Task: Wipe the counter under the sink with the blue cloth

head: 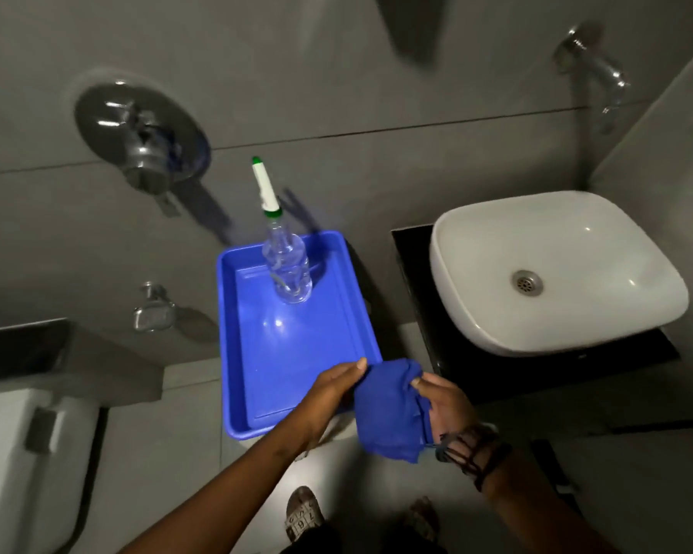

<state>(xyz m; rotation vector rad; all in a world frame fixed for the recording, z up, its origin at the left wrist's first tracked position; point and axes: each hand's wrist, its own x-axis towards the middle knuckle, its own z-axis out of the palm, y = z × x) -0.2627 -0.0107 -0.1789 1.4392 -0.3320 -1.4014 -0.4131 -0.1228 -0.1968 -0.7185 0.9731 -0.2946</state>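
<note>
A bunched blue cloth (389, 409) hangs in the air between both my hands, just right of the blue tray's near corner. My left hand (337, 387) pinches its upper left edge. My right hand (445, 405) grips its right side, with dark bands on the wrist. The white sink (553, 269) sits on a black counter (411, 273) to the right, a little above and beyond the cloth. Much of the counter is hidden under the basin; its dark front strip shows below the sink.
A blue tray (253, 353) holds a clear spray bottle (287, 269) with a white and green nozzle. A round chrome tap control (141, 133) and a soap holder (153, 309) are on the grey wall. A toilet tank (29, 453) stands lower left. A wall tap (597, 70) is upper right.
</note>
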